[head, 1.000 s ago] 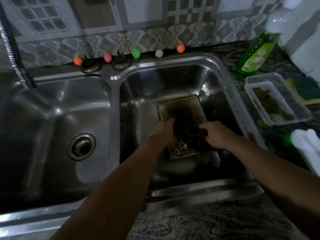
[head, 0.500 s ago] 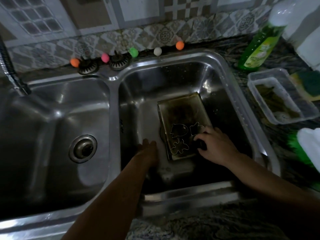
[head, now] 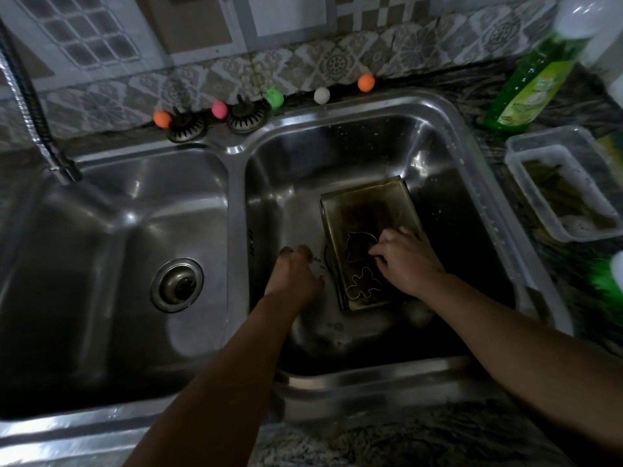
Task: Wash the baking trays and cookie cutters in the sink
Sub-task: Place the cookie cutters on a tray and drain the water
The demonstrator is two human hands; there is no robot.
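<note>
Head: tray (head: pixel 367 210) beside sink wall (head: pixel 472 183)

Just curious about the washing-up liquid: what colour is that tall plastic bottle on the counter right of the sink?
Bright green plastic bottle with a white cap, in the head view.

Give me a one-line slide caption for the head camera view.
Right hand touches wire cookie cutters on a tarnished rectangular baking tray in the steel sink's right basin; left hand beside it.

Tray: baking tray (head: pixel 365 210) lies in right sink basin (head: pixel 438 136).
Cutters: two cookie cutters (head: pixel 362 286) inside tray.
Right hand (head: pixel 404 264): fingers on tray.
</note>
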